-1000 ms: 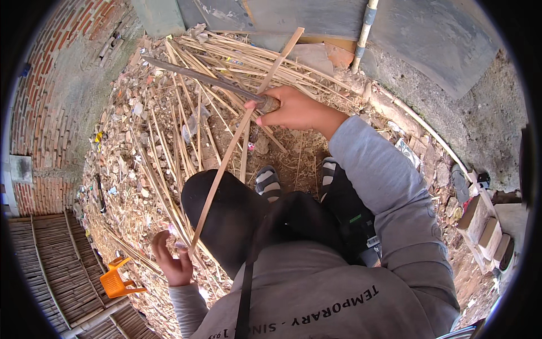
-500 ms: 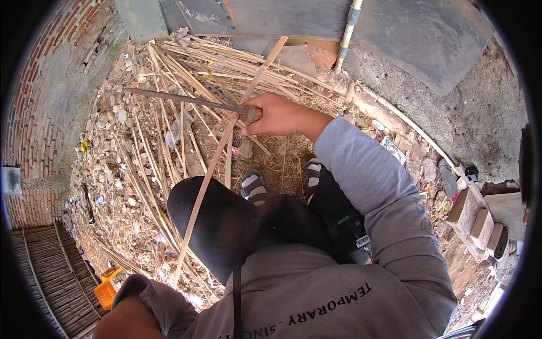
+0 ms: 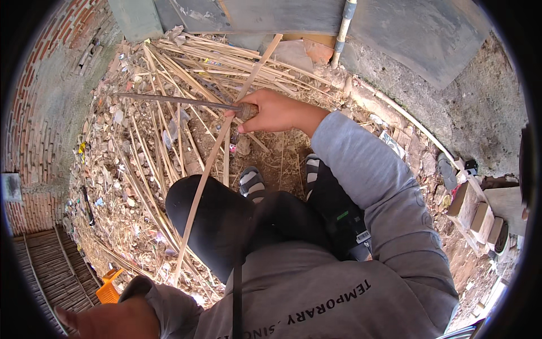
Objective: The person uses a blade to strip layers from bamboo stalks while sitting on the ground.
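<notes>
My right hand (image 3: 276, 110) is closed round the wooden handle (image 3: 247, 111) of a long knife. Its narrow dark blade (image 3: 169, 98) points left. A flat bamboo strip (image 3: 202, 183) crosses beneath the knife at my fingertips, running from the far pile down over my left thigh. Whether these fingers also pinch the strip, I cannot make out. Low at the left edge, my left hand (image 3: 107, 319) is partly cut off by the frame. One finger or the thumb sticks out to the left, and nothing shows in that hand.
Several thin bamboo strips (image 3: 192, 56) lie heaped on the littered ground ahead. Brick walling (image 3: 42, 113) rises at left, above a slatted bamboo panel (image 3: 51, 277). An orange plastic object (image 3: 108, 287) sits near my left sleeve. Wooden blocks (image 3: 474, 217) stand at right; a pipe (image 3: 344, 34) stands ahead.
My left hand has come into view at the lower left, swinging outward. The knife in my right hand has shifted slightly left, its blade now more level. The strip has barely moved.
</notes>
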`<state>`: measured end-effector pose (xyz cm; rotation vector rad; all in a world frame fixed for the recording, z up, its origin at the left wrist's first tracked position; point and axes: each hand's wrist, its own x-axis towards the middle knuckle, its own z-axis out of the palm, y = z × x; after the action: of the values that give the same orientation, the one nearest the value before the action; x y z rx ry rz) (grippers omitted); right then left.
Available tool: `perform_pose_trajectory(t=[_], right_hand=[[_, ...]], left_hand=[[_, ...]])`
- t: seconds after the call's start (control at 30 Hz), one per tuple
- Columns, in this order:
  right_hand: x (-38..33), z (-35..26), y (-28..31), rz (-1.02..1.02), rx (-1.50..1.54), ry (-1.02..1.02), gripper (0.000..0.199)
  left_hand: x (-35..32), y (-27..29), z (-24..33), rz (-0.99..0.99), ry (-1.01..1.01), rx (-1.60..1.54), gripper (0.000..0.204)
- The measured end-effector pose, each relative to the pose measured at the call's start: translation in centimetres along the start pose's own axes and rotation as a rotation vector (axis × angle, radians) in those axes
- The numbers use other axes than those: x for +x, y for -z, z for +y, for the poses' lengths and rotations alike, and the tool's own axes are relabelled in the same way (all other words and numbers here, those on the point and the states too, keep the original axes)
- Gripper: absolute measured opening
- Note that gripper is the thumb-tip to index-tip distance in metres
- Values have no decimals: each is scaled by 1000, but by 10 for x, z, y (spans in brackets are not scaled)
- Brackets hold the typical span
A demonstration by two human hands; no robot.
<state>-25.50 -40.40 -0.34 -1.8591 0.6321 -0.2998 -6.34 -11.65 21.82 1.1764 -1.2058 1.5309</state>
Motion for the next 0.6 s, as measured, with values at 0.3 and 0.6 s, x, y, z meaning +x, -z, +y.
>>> perform_pose_trajectory(t=[0.3, 0.6], right_hand=[[1, 1, 0, 48, -137, 93, 49], [-1, 1, -6, 150, -120, 175, 40]], left_hand=[[-164, 58, -22, -1507, 502, -260, 47], [-209, 120, -20, -1617, 775, -198, 38]])
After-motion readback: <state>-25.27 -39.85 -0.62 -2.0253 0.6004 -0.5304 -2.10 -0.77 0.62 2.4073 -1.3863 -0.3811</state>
